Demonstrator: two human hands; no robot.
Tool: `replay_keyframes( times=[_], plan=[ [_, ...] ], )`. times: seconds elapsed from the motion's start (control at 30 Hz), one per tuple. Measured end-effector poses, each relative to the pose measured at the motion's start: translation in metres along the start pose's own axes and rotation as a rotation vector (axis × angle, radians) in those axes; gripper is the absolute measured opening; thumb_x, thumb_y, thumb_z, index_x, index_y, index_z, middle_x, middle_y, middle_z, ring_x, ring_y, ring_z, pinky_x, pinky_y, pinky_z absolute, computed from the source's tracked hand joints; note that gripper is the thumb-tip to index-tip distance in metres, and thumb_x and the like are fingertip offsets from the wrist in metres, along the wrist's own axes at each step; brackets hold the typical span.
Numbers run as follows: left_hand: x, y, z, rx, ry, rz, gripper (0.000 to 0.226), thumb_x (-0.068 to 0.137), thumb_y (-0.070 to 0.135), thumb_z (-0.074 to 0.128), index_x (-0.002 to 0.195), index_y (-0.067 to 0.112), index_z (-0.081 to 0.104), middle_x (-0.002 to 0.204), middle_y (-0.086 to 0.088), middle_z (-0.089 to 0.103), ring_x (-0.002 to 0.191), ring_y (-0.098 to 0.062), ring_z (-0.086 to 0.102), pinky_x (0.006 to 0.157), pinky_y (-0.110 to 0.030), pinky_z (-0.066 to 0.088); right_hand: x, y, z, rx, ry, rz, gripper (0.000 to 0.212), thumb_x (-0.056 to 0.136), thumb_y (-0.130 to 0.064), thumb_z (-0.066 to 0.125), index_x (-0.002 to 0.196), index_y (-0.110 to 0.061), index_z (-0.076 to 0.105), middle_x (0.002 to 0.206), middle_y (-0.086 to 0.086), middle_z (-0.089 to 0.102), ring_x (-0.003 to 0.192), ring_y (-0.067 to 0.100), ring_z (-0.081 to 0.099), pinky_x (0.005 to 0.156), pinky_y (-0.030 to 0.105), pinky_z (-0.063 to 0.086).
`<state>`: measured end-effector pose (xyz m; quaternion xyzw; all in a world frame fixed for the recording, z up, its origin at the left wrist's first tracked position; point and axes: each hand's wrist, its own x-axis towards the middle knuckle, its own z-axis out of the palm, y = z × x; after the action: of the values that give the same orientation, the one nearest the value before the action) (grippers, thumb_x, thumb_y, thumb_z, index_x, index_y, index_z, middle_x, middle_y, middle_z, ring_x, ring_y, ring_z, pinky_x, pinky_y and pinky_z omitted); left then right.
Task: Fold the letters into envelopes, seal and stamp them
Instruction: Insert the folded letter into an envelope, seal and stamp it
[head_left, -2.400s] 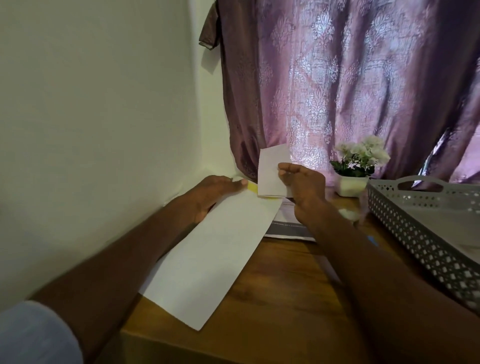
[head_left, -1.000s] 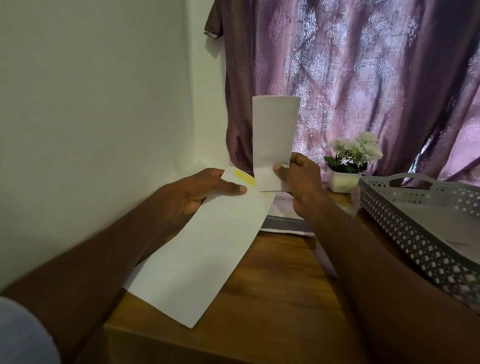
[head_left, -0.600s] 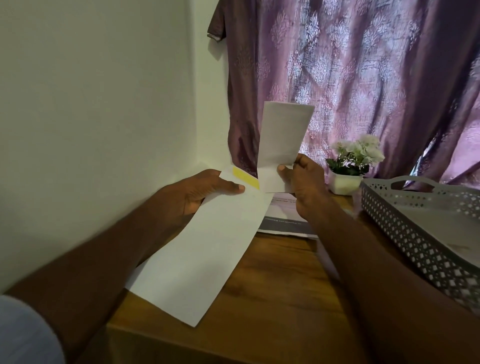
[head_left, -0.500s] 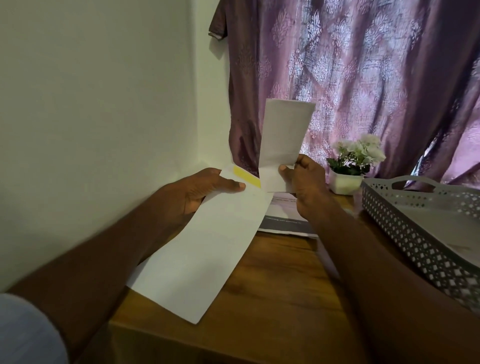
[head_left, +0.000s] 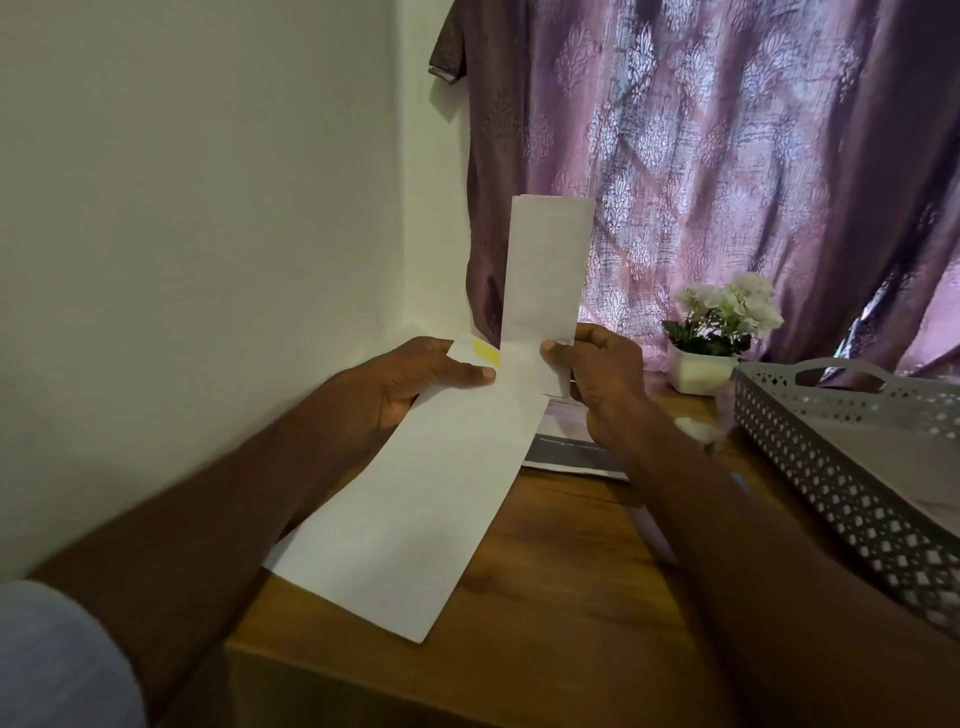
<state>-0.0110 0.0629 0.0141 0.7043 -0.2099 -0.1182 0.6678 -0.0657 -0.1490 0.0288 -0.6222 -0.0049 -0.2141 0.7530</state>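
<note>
Head view, items by size. Curtain (head_left: 727, 171): beyond both hands. Table (head_left: 545, 597): under the forearms. Tray (head_left: 810, 447): right of the right hand (head_left: 602, 379). Envelope (head_left: 415, 499): left hand (head_left: 410, 384) pinches its far end, thumb on top, beside the yellow strip (head_left: 487, 354). Letter (head_left: 545, 270): folded, upright, pinched at its lower edge by the right hand, touching the envelope mouth. Plant (head_left: 717, 332): far right.

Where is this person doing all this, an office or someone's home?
Probably a home, at a wooden table pushed into a wall corner. A patterned purple curtain hangs behind it, and a small potted plant stands beside a grey perforated tray.
</note>
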Motion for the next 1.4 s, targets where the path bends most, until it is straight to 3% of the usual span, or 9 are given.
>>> replay_keyframes(
  times=[0.2,0.33,0.47,0.57,0.63,0.8,1.1,1.3,1.4],
  plan=[
    [-0.002,-0.002,0.005,-0.032,-0.028,-0.013,0.030,0.080,0.018,0.087,0.108,0.017,0.082,0.118,-0.012,0.077,0.105,-0.029,0.076,0.077,-0.030,0.062,-0.002,0.003,0.007,0.001,-0.024,0.042,0.018,0.085,0.004,0.077,0.089,-0.013,0.072,0.098,0.005,0.076,0.085,0.019,0.072,0.067,0.027,0.062],
    [-0.004,-0.001,0.010,0.022,-0.011,-0.033,0.046,0.081,0.025,0.087,0.124,0.016,0.073,0.118,-0.010,0.077,0.106,-0.031,0.076,0.086,-0.040,0.063,0.000,0.005,0.008,0.020,-0.044,0.085,0.016,0.086,0.000,0.078,0.090,-0.014,0.071,0.102,0.005,0.076,0.086,0.018,0.071,0.050,0.018,0.055],
    [-0.008,0.004,0.014,0.059,0.020,-0.020,0.055,0.082,0.028,0.084,0.132,0.015,0.066,0.120,-0.009,0.077,0.111,-0.033,0.073,0.098,-0.046,0.058,0.002,0.007,0.009,0.005,-0.060,0.182,0.013,0.088,-0.009,0.079,0.096,-0.013,0.070,0.108,0.008,0.075,0.097,0.025,0.070,0.074,0.035,0.062],
    [-0.006,0.004,0.019,0.053,0.038,0.008,0.045,0.088,0.021,0.079,0.131,0.012,0.067,0.120,-0.009,0.077,0.112,-0.032,0.073,0.098,-0.045,0.057,0.001,0.006,0.008,0.012,-0.079,0.266,0.023,0.086,-0.013,0.081,0.107,-0.008,0.072,0.107,0.010,0.075,0.093,0.028,0.070,0.062,0.033,0.059],
    [-0.006,0.004,0.021,0.001,0.039,0.002,0.042,0.088,0.016,0.078,0.129,0.009,0.068,0.121,-0.013,0.076,0.110,-0.034,0.073,0.094,-0.045,0.059,-0.001,0.006,0.006,0.030,-0.098,0.306,0.032,0.085,-0.013,0.081,0.115,-0.007,0.072,0.109,0.010,0.075,0.094,0.029,0.070,0.056,0.029,0.055],
    [-0.009,0.003,0.015,-0.146,0.042,0.002,0.027,0.084,0.009,0.081,0.110,0.007,0.076,0.110,-0.017,0.078,0.092,-0.033,0.078,0.066,-0.036,0.063,0.000,0.010,0.005,0.026,-0.152,0.367,0.041,0.085,-0.011,0.080,0.124,-0.009,0.067,0.120,0.012,0.072,0.112,0.032,0.067,0.081,0.036,0.057],
    [-0.008,0.002,0.017,-0.089,-0.011,-0.037,0.030,0.075,0.015,0.087,0.104,0.010,0.082,0.114,-0.018,0.077,0.098,-0.034,0.077,0.075,-0.038,0.063,0.003,0.009,0.002,0.099,-0.075,0.314,0.028,0.095,-0.021,0.072,0.121,-0.011,0.066,0.109,0.006,0.074,0.094,0.025,0.069,0.061,0.030,0.052],
    [-0.012,0.006,0.017,-0.060,0.003,-0.055,0.045,0.078,0.019,0.088,0.120,0.008,0.073,0.115,-0.017,0.077,0.101,-0.036,0.076,0.081,-0.042,0.063,0.003,0.010,0.003,-0.020,-0.122,0.289,0.035,0.091,-0.018,0.075,0.124,-0.010,0.065,0.118,0.009,0.072,0.110,0.033,0.067,0.084,0.041,0.057],
    [-0.014,0.008,0.017,-0.074,0.019,-0.070,0.045,0.075,0.019,0.089,0.117,0.008,0.075,0.112,-0.017,0.078,0.096,-0.035,0.078,0.074,-0.039,0.063,0.003,0.010,0.002,0.011,-0.124,0.294,0.037,0.090,-0.021,0.076,0.124,-0.011,0.066,0.117,0.009,0.074,0.106,0.032,0.068,0.078,0.039,0.058]
  ],
)
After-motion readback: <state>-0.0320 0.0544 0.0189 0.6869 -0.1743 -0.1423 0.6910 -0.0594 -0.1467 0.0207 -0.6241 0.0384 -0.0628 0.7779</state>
